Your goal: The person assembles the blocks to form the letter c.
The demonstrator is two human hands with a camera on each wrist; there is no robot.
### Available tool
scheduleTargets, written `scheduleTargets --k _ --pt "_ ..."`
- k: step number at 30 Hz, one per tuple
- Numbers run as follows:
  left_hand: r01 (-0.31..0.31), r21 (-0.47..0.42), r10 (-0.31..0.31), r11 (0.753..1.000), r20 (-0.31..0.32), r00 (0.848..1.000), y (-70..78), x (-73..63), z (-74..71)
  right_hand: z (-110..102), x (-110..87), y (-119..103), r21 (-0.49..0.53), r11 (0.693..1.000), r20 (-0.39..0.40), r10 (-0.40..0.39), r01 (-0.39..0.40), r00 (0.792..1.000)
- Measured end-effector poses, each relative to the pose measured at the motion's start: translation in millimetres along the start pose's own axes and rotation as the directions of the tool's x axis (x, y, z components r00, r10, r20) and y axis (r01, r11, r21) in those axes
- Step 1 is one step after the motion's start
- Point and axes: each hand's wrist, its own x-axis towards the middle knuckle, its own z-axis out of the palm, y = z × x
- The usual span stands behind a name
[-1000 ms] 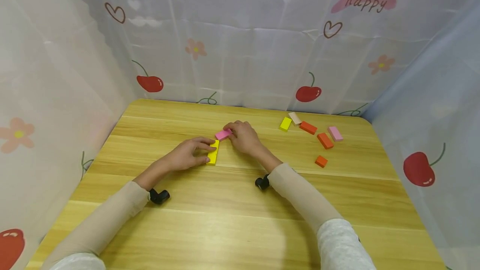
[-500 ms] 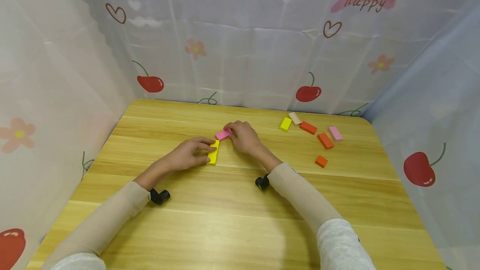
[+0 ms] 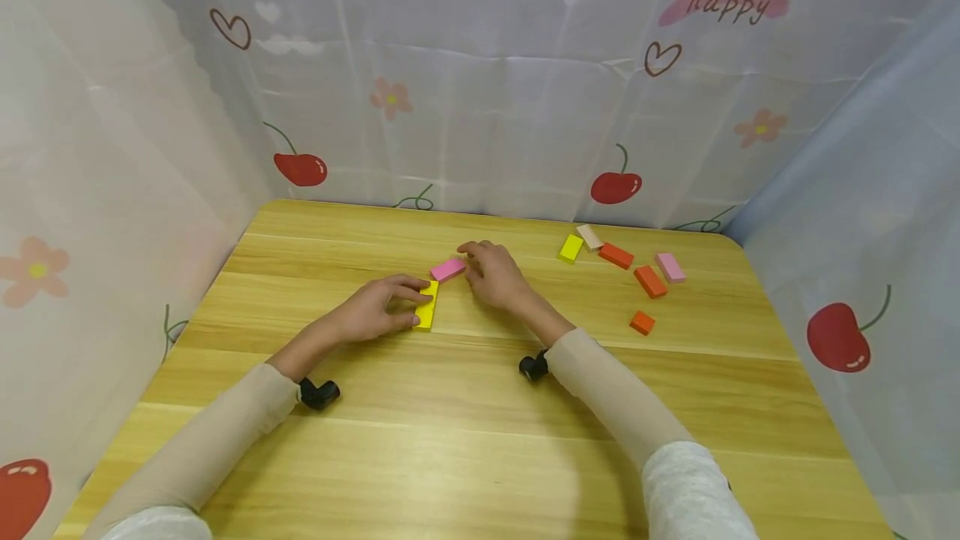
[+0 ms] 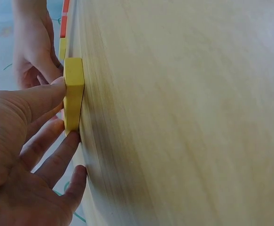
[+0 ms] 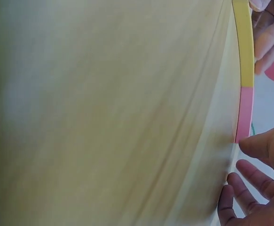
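My left hand point(image 3: 378, 307) rests on the yellow block point(image 3: 426, 312), fingers fairly straight and spread. Its thumb and fingertips touch the block in the left wrist view, where the yellow block point(image 4: 74, 96) lies flat on the table. Against the far end of the yellow one lies a pink block point(image 3: 447, 270), angled off to the right. My right hand point(image 3: 493, 275) is just right of the pink block, fingers loosely spread and gripping nothing. In the right wrist view its thumb point(image 5: 255, 145) is right at the end of the pink block point(image 5: 245, 113).
Toward the back right of the wooden table point(image 3: 420, 440) lie a yellow block point(image 3: 572, 248), a cream block point(image 3: 590, 237), orange-red blocks point(image 3: 650, 282) and a light pink block point(image 3: 671, 267). A small orange block point(image 3: 642, 322) sits nearer. A printed curtain point(image 3: 480, 107) hangs behind.
My right hand has let go of the pink block and shifted slightly right, its fingers opening. The left hand and the yellow block have stayed in place.
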Motion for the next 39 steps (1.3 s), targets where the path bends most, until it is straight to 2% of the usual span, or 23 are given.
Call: scheduleTargets --k 9,20,26,34,39 --pt "-0.005 -0.001 0.005 1.0 -0.002 1.0 -0.1 0.5 -0.1 -23.7 -16.4 29.8 0.089 0.995 -0.021 0.045 -0.043 0.999" --pt "0.011 -0.006 -0.011 1.0 -0.003 1.0 -1.5 -2.0 -0.4 -55.6 -39.0 71.7 0.082 0.995 -0.094 0.067 -0.059 0.993" --pt "-0.005 -0.022 0.005 1.0 -0.005 1.0 -1.2 -0.8 -1.1 -75.4 -50.0 94.5 0.097 0.993 -0.135 0.084 -0.072 0.987" --pt "-0.009 -0.03 0.009 1.0 -0.006 1.0 -2.5 -1.4 1.2 -90.7 -60.4 125.2 0.04 0.998 -0.095 0.041 -0.038 0.995" --pt "-0.007 -0.036 0.007 0.999 -0.008 1.0 -2.7 -1.1 1.0 -95.9 -65.1 136.7 0.006 1.0 -0.101 0.009 -0.008 0.995"
